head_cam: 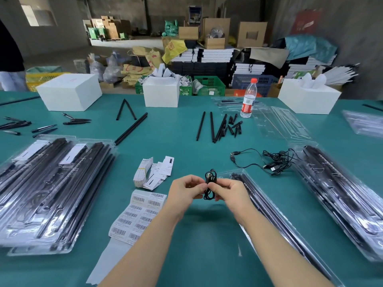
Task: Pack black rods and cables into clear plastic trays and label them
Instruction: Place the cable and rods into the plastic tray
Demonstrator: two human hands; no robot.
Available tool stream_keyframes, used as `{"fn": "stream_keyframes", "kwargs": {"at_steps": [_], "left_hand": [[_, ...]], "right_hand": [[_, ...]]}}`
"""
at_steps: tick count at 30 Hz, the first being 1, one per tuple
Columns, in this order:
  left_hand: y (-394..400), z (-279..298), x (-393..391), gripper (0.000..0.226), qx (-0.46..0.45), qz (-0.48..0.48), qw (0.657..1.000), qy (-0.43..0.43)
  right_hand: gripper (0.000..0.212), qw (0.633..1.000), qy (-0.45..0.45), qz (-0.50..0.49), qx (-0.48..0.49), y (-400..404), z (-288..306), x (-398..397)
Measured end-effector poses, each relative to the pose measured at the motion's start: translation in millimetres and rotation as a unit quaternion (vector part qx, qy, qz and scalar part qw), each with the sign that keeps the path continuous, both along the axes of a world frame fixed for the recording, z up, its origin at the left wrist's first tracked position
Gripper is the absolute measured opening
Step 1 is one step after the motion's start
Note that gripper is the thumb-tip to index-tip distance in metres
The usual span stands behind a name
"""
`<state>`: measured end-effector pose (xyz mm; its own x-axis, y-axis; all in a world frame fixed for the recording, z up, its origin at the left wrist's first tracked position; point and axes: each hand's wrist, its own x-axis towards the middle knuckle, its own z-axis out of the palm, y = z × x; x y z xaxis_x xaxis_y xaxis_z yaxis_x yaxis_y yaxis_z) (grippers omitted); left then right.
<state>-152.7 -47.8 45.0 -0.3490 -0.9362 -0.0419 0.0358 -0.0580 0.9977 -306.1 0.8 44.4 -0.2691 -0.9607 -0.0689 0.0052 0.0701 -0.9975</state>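
- Across the whole near view spreads the green bench (186, 129), carrying finished stacks of filled trays at the near left (51, 193) and near right (339, 195), with white boxes (69, 91) and a water bottle (248, 100) along its far edge.
- Beyond it, the room is a warehouse, crowded with cartons, crates and sacks.
- Just right of the hands lies an open clear tray (269, 208) with rods in it, its long axis running from far left to near right; the right hand (230, 192) is the nearer one, so by my reading the move goes rightward and down.
- Barcode label sheets (138, 216) lie near left of the hands.
- Loose cables (275, 160) wait farther right.
- Both hands, left hand (185, 190) included, pinch a small coiled cable (210, 186) held upright above the bench, each grip closed on it.
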Motion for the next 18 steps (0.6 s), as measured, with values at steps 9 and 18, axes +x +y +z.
{"fn": "stream_keyframes", "kwargs": {"at_steps": [9, 18], "left_hand": [[-13, -2, 11, 0.017, -0.011, -0.151, 0.985, -0.08], [-20, 5, 6, 0.019, -0.153, -0.134, 0.942, -0.265]], "right_hand": [[0.022, 0.994, -0.057, 0.097, -0.002, 2, 10, -5], [0.014, 0.998, 0.018, 0.058, 0.005, -1, 12, -7]]}}
